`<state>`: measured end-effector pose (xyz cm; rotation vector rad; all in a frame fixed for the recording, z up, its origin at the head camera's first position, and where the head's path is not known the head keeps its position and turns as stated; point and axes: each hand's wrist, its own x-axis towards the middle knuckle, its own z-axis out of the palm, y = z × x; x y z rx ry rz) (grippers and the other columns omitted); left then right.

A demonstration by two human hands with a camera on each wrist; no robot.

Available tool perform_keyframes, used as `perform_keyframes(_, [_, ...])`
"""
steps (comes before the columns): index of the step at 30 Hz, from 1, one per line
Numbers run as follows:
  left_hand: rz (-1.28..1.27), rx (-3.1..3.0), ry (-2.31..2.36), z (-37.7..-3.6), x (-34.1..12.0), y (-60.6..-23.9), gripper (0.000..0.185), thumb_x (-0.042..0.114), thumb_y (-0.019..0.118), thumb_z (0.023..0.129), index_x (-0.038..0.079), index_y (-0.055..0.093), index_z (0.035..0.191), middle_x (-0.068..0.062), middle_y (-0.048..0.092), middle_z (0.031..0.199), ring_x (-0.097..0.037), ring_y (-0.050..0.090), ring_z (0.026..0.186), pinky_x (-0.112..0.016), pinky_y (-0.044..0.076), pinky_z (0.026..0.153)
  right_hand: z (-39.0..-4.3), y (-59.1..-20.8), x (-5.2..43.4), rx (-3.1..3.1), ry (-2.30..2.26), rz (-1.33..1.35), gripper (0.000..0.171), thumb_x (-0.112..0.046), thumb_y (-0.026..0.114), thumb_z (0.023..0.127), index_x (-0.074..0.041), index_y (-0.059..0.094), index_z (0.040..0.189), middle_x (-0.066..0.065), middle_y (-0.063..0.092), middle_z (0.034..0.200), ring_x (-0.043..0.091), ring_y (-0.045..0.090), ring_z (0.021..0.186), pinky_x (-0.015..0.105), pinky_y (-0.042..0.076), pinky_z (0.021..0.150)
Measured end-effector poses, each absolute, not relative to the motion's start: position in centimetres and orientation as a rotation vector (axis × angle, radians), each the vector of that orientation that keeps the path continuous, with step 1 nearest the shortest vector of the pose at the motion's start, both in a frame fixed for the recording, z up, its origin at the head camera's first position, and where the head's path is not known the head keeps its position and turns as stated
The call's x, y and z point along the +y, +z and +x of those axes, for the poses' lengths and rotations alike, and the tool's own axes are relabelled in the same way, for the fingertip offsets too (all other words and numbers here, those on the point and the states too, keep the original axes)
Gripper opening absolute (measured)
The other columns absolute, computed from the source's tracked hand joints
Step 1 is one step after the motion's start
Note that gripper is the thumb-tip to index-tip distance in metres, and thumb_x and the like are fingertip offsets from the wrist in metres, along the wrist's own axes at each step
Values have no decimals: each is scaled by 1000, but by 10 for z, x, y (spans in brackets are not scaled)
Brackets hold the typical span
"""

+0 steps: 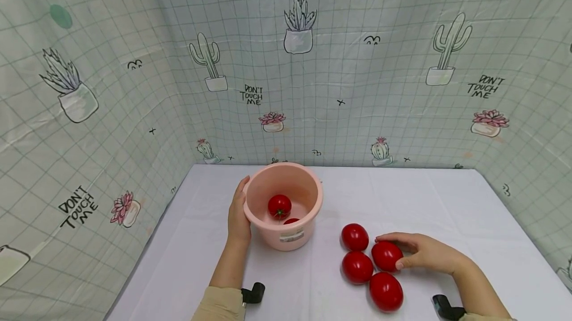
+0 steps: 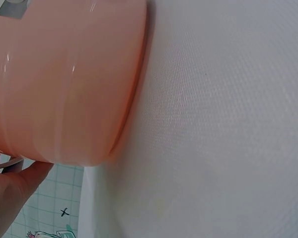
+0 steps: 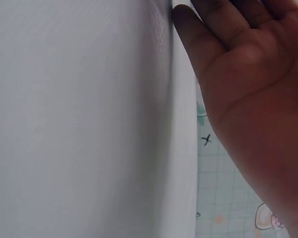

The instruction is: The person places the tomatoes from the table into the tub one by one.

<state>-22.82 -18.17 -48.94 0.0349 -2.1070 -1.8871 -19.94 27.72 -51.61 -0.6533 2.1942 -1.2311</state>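
A pink bucket stands upright on the table, a label on its front. My left hand holds it by its left side, fingertips near the rim; the left wrist view shows the fingers against its wall. Inside lie a red tomato and a second tomato, mostly hidden by the front rim. To the right, my right hand grips a tomato between thumb and fingers. Beside it lie three more: a rear tomato, a left tomato and a front tomato.
A white cloth covers the table. Behind it and at both sides hangs a gridded curtain printed with cacti. Small black devices sit at the wrists, the left device and the right device.
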Motion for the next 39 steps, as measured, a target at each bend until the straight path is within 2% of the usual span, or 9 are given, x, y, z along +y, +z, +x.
perform_keyframes(8, [3,-2099,-1892,-230,-182,-490,43,45,26,104,45,44,143,16,46,149,-10,37,144,-48,30,120,-203,-502,274,2244,-1204,-626,54,-28,69,90,-25,53,142,13,53,144,-15,48,115,16,46,91])
perform_keyframes(13, [14,-2107,-1888,-230,-182,-490,42,48,27,104,47,44,142,18,46,149,-9,37,144,-48,30,120,-206,-497,273,2233,-1214,-655,53,-26,68,91,-23,52,142,14,54,143,-12,51,116,17,49,91])
perform_keyframes(18, [27,-2106,-1896,-230,-181,-489,42,49,27,103,48,45,141,19,46,149,-8,37,144,-48,30,120,-208,-491,274,2273,-1206,-668,53,-27,68,92,-25,53,142,9,57,141,-9,53,117,19,49,91])
perform_keyframes(25, [43,-2062,-1960,-229,-180,-488,42,43,27,105,44,47,141,18,47,148,-7,36,143,-44,29,121,-215,-479,273,2289,-1190,-669,53,-27,67,92,-26,51,143,5,59,139,-9,52,119,28,50,96])
perform_keyframes(32, [77,-2115,-1953,-220,-178,-474,45,33,24,107,34,43,148,12,44,153,-10,33,146,-43,29,121,-225,-460,269,2330,-1196,-724,52,-26,67,92,-27,52,142,2,59,139,-8,53,120,19,48,94])
perform_keyframes(39, [64,-2074,-1941,-228,-181,-488,42,47,26,105,46,47,141,20,46,148,-7,35,144,-44,29,121,-241,-434,261,2332,-1217,-758,52,-23,68,92,-28,52,142,-1,60,139,-3,56,121,24,50,94])
